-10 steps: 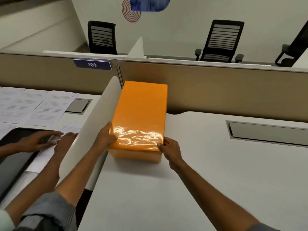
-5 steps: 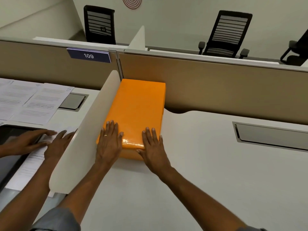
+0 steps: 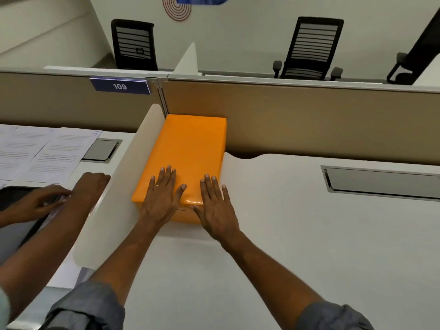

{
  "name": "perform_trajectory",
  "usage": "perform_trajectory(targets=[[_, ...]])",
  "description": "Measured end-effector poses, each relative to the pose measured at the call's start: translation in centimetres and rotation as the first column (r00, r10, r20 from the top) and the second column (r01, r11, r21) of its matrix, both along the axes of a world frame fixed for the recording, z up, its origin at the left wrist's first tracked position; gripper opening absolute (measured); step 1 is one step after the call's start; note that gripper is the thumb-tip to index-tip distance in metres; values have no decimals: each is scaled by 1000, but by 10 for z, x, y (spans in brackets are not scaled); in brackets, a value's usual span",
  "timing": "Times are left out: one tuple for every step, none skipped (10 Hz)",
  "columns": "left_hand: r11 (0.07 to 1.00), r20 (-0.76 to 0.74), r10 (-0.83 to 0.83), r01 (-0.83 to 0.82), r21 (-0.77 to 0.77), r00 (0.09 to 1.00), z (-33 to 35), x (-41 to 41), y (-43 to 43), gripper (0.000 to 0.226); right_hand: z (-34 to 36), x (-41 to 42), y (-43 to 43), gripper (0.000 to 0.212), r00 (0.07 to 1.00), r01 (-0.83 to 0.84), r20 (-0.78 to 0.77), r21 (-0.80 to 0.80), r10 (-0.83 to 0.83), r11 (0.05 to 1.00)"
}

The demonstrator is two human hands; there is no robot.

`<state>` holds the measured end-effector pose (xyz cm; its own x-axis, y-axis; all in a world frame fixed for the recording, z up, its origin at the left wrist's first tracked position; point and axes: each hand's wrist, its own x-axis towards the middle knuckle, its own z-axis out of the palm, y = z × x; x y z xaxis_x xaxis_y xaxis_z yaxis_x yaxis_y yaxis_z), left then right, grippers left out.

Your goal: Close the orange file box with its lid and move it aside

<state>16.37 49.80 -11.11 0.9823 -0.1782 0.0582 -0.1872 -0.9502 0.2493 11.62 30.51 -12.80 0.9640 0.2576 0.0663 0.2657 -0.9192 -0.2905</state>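
Orange file box [image 3: 188, 160], lid on, tucked into the desk's back corner.

Its long side runs away from the person, along the white divider [image 3: 114, 198], far end at the partition. Left hand [image 3: 162, 198] and right hand [image 3: 215, 206] lie flat, fingers spread, on its near end, gripping nothing; open desk [image 3: 309, 234] lies rightward.

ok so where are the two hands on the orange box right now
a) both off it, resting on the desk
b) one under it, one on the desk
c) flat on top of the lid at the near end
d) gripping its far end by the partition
c: the left hand and right hand lie palm down, fingers spread, on the near end of the orange file box, whose lid is on.
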Motion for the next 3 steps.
perform_trajectory(targets=[[999,28,-32,32,-29,999,7,-13,-20,77,1,-14,-23,78,997,67,34,71,-69,995],[987,76,-158,155,47,985,10,-41,-70,73,-7,-41,-78,74,980,198,-8,101,-198,975],[964,105,-262,255,72,959,5,-62,-111,69,-10,-61,-121,74,956,294,-29,79,-292,953]])
